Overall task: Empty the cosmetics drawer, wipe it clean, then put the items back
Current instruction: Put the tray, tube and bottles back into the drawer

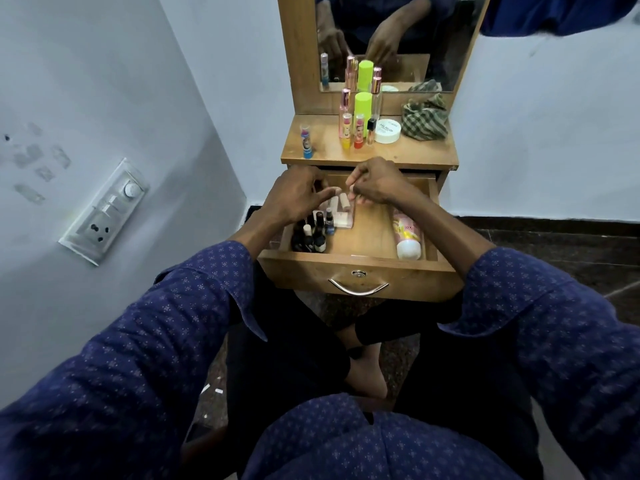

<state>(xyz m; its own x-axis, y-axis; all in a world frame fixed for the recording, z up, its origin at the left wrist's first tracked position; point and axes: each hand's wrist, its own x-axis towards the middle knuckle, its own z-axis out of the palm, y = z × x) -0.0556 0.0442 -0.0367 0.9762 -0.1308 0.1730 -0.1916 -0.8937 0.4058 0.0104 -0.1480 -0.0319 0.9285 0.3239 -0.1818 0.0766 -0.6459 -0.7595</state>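
Wooden dresser top [408, 152] crowded with bottles [362, 109] — both hands' fingers [325, 194] curled, grip unclear

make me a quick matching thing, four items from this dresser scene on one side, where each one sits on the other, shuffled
Things:
1. checked cloth
2. pink and white tube
3. white round jar
4. dark little bottles

Places:
A. lying in the drawer's right side
B. standing in the drawer's left side
C. bunched on the top's right end
D. on the top, just left of the cloth

Pairs: 1-C, 2-A, 3-D, 4-B
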